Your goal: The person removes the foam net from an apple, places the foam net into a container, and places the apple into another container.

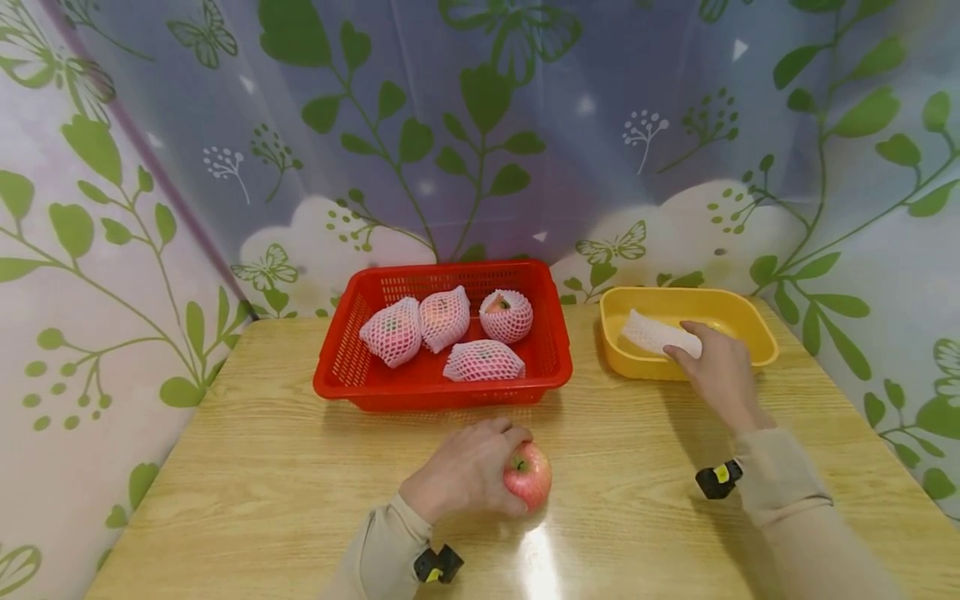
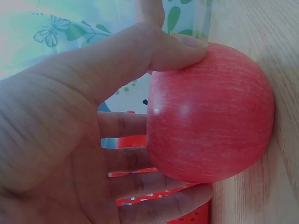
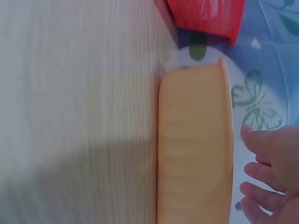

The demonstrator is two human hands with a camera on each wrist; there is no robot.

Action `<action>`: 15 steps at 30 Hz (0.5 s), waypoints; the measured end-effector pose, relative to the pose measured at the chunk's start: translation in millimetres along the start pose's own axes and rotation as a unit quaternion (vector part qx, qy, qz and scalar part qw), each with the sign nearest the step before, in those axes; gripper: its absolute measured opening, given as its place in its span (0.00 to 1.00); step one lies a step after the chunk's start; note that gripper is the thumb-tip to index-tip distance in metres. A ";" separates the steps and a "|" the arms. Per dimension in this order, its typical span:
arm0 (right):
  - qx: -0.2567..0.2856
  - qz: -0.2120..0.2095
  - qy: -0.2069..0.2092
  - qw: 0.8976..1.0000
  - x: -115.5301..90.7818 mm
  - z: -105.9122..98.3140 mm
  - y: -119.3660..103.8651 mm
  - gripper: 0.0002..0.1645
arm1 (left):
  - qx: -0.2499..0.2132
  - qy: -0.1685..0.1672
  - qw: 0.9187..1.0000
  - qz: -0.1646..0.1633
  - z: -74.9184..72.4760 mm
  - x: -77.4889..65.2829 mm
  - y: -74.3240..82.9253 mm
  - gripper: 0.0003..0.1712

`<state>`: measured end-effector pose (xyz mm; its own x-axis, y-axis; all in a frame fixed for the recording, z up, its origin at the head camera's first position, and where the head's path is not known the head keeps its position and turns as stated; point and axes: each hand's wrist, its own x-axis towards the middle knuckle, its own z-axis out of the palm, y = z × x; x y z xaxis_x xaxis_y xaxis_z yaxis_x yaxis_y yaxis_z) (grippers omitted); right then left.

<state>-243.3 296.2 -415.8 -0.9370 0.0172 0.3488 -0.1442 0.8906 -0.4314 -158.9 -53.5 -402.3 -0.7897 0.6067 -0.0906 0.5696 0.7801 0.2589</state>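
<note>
My left hand (image 1: 474, 468) grips a bare red apple (image 1: 528, 477) on the table, thumb on one side and fingers round the other. In the left wrist view the apple (image 2: 215, 114) shows smooth and streaked, close against the wood. My right hand (image 1: 722, 367) reaches over the yellow basket (image 1: 613, 360). A white foam net sleeve (image 1: 651, 333) lies in that basket, its near end overlapped by the right thumb and fingertips in the head view. In the right wrist view the right hand's fingers (image 3: 264, 175) are parted above the rim, with nothing visible between them.
A red basket (image 1: 442, 398) stands at the back, left of the yellow one. It holds several net-wrapped fruits (image 1: 483, 361). A patterned curtain (image 1: 585, 150) hangs behind the wooden table (image 1: 247, 483).
</note>
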 end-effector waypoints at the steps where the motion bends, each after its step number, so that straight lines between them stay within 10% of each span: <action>1: 0.002 -0.006 0.005 1.000 -3.2 -0.1 -2.6 0.31 | -0.002 0.001 1.000 0.000 0.1 0.0 -0.1 0.42; 15: 0.037 -0.091 0.020 0.995 -60.0 22.0 -50.6 0.28 | -0.002 0.002 1.000 0.004 2.2 -0.9 -1.5 0.42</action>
<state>-186.8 240.2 -433.2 -0.8800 -0.1220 0.4590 -0.3347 0.8450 -0.4171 -158.5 -54.9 -404.8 -0.7857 0.6130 -0.0836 0.5757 0.7739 0.2638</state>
